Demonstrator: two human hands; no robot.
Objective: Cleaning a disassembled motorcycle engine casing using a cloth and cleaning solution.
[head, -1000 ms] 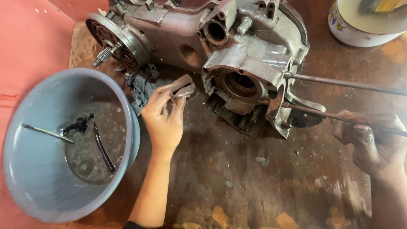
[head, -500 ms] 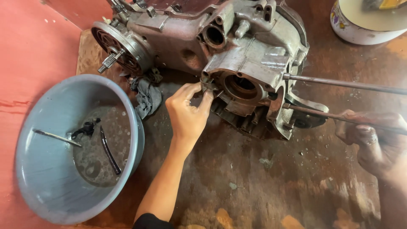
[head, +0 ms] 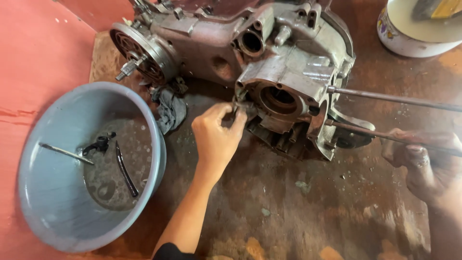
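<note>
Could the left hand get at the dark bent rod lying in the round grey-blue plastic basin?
Probably yes. The left hand is at the grey metal engine casing, and the round grey-blue plastic basin sits open-topped just to its left. Nothing covers the dark bent rod.

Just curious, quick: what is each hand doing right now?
Left hand: fingers pinched on a small part at the engine casing.
Right hand: closed around a metal rod.
</note>
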